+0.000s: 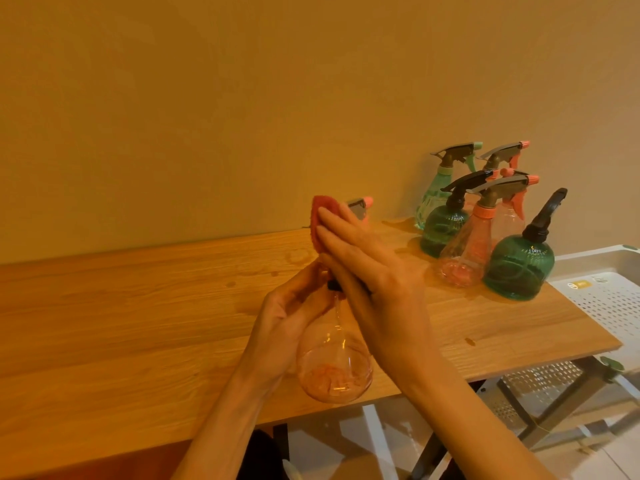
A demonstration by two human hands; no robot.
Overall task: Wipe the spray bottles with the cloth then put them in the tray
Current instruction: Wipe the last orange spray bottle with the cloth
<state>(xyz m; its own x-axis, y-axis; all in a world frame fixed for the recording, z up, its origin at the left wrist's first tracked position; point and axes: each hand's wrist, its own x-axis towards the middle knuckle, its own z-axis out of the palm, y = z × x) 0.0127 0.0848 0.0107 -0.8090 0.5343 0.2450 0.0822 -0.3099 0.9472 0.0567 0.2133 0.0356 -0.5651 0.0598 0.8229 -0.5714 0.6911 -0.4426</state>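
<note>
Glossy clear-pink plastic spray bottle, nubbly red cloth, matt wood-grain table, perforated white plastic tray.

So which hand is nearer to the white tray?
The right hand. It presses the red cloth on the pink spray bottle, on the side toward the white tray; the left hand grips the bottle's neck, farther away.

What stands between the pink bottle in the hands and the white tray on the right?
The cluster of spray bottles stands on the table near the tray, to the right of the pink bottle. The nearest, a dark green bottle, sits right beside the tray's edge. The path nearer the table's front edge looks free.
</note>
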